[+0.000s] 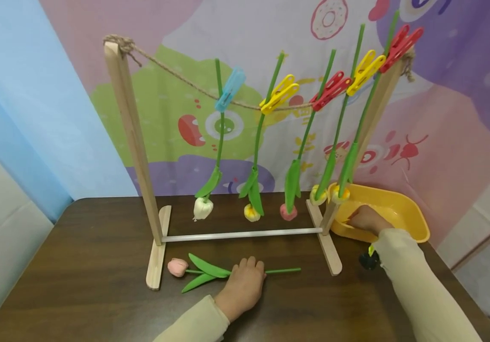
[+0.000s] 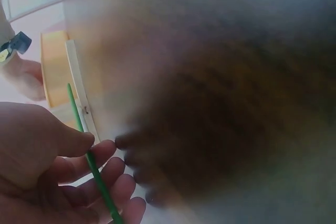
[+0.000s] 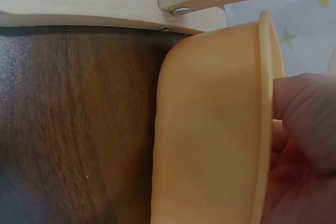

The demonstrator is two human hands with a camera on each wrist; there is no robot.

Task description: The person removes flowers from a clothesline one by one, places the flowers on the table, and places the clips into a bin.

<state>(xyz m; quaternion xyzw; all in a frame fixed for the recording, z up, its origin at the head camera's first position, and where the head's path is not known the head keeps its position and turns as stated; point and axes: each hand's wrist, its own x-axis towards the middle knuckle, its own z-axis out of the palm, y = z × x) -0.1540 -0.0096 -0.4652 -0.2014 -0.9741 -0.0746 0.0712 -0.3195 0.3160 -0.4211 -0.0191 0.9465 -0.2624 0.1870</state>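
Note:
A pink artificial tulip (image 1: 178,267) lies on the brown table with its bloom to the left. My left hand (image 1: 243,286) is over its stem; in the left wrist view, thumb and fingers close around the green stem (image 2: 97,177). My right hand (image 1: 369,219) reaches over the rim into a yellow plastic basin (image 1: 404,213) at the table's right. In the right wrist view the basin wall (image 3: 210,129) hides the fingertips of the right hand (image 3: 310,124), so whether they hold anything cannot be made out.
A wooden stand (image 1: 131,137) with a twine rope (image 1: 172,72) spans the table. Several artificial tulips hang bloom-down from it, held by a blue clothespin (image 1: 230,90) and yellow and red ones. A white rod (image 1: 245,234) joins the feet. Behind hangs a cartoon-printed cloth (image 1: 164,118).

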